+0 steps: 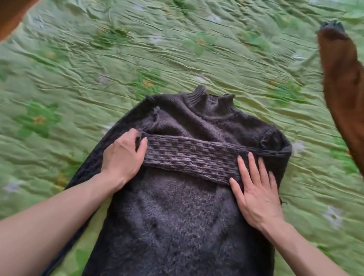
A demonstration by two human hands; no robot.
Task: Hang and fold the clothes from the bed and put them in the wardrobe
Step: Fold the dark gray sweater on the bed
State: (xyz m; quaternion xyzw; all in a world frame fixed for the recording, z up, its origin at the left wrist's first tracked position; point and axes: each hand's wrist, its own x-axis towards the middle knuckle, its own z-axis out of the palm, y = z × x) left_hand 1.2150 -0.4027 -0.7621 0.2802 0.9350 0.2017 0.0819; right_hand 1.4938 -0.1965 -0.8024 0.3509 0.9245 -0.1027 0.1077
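Sweater (179,228) | left hand (123,156) grips sleeve (187,159) | right hand (256,191) flat

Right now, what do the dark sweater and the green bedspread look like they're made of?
Dark sweater: chunky knit, probably wool or acrylic; fuzzy surface, ribbed collar. Green bedspread: thin quilted fabric with slight sheen, perhaps polyester or satin-like cotton; fine puckered wrinkles.

I see a dark charcoal-grey knitted sweater (180,224), flecked with lighter grey. Its folded-over sleeve (187,159) carries a chequered knit of pale grey and dark squares, and its collar (212,100) is ribbed. The bedspread (142,42) under it is bright green, printed with darker green leaves, white flowers and yellow-orange spots. At right lies a rust-brown garment (357,108) with a dark tip.
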